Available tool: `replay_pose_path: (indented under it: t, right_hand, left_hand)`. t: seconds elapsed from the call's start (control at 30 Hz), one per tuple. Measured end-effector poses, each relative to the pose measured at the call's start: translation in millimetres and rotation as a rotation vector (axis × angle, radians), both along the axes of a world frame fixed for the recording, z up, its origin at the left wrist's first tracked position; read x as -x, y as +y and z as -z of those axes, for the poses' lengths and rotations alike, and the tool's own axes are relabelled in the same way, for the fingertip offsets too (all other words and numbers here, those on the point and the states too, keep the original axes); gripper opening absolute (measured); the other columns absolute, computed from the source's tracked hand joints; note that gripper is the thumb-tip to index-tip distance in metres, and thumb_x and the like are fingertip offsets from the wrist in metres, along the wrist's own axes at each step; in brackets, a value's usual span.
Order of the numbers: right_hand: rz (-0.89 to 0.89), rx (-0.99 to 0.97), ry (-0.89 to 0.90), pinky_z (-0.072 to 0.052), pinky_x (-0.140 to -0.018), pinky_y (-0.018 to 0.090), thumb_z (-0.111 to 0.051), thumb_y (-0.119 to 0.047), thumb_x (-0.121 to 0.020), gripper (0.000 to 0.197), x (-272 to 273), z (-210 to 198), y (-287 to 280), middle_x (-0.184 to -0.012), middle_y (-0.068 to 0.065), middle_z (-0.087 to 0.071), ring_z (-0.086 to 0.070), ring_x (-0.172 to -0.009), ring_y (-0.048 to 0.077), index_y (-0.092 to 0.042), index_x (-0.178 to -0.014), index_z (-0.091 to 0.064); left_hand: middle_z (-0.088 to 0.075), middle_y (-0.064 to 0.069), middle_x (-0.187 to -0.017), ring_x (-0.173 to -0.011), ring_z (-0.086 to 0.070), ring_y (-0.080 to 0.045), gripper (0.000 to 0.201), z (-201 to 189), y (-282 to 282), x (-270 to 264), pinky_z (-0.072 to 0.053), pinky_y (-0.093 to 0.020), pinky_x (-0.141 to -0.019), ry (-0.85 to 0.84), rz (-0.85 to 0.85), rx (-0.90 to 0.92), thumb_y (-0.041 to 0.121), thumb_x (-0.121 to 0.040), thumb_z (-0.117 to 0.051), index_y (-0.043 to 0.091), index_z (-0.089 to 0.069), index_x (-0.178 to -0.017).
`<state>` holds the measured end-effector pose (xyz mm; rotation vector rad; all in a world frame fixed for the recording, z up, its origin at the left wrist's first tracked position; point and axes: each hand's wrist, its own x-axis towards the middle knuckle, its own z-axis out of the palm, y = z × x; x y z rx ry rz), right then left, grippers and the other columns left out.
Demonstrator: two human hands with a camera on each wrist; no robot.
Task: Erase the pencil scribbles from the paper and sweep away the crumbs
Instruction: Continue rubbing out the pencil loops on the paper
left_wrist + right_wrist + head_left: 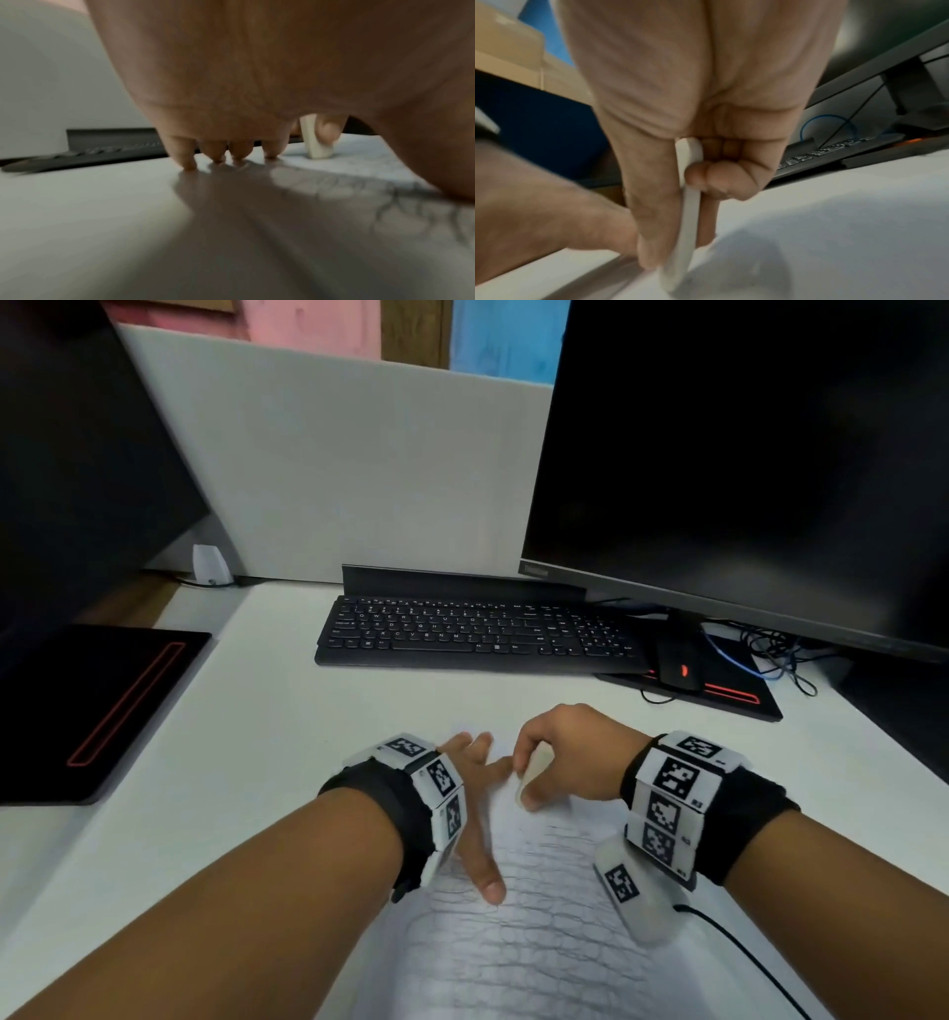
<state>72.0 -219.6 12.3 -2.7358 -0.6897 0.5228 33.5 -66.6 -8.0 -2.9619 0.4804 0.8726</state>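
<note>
A white sheet of paper (539, 916) lies on the desk in front of me, its near part covered in grey pencil scribbles (529, 958). My right hand (560, 762) pinches a flat white eraser (529, 778) between thumb and fingers, its lower end pressed onto the paper's far part. In the right wrist view the eraser (685, 233) stands on edge with its tip on the sheet. My left hand (472, 793) lies flat with spread fingers on the paper's left side, just left of the eraser. Its fingertips (218, 158) touch the surface, the eraser (316, 142) beyond them.
A black keyboard (477, 634) lies beyond the paper, a black mouse (680, 667) on a red-trimmed pad (739, 695) to its right. A large dark monitor (744, 454) stands at back right, another dark screen and pad (97, 706) at left. A black cable (744, 952) runs from my right wrist.
</note>
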Motion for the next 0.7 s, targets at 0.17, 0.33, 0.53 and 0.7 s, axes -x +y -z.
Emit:
replay_pose_path:
  t: [0.17,0.33,0.53,0.7]
  right_hand:
    - [0.066,-0.190,0.130,-0.053,-0.073,0.027,-0.085,-0.021,-0.070,0.015,2.0,5.5,-13.0,-0.084,-0.007,-0.071,-0.066,-0.084,0.012,-0.027,-0.079,-0.074]
    - [0.031,-0.234,0.208,-0.047,-0.071,0.016,-0.081,-0.022,-0.079,0.017,4.4,14.4,-8.3,-0.080,-0.013,-0.069,-0.062,-0.076,0.000,-0.019,-0.094,-0.075]
    - [-0.024,-0.125,0.138,-0.052,-0.076,0.027,-0.081,-0.028,-0.078,0.016,1.8,12.4,3.4,-0.083,-0.008,-0.069,-0.063,-0.078,0.007,-0.019,-0.089,-0.072]
    - [-0.059,-0.142,0.219,-0.051,-0.065,0.019,-0.079,-0.023,-0.079,0.013,3.7,12.7,9.6,-0.078,0.003,-0.075,-0.065,-0.065,0.006,-0.015,-0.088,-0.073]
  left_hand:
    - [0.018,-0.001,-0.162,-0.149,0.013,-0.024,0.133,4.9,21.8,9.2,-0.002,-0.050,-0.119,-0.001,-0.026,-0.027,0.074,-0.060,-0.075,0.033,0.011,-0.154]
    - [0.020,-0.007,-0.162,-0.148,0.020,-0.026,0.133,-0.7,23.0,8.7,0.006,-0.045,-0.120,-0.117,-0.002,-0.057,0.082,-0.055,-0.070,0.022,-0.008,-0.156]
    - [0.021,-0.001,-0.162,-0.148,0.020,-0.026,0.138,9.2,8.5,6.2,0.000,-0.056,-0.120,0.005,-0.016,0.050,0.070,-0.059,-0.078,0.032,0.014,-0.154]
    - [0.025,0.000,-0.160,-0.147,0.021,-0.027,0.136,9.6,11.7,3.7,0.002,-0.056,-0.119,0.030,-0.004,0.020,0.069,-0.061,-0.077,0.035,0.018,-0.153]
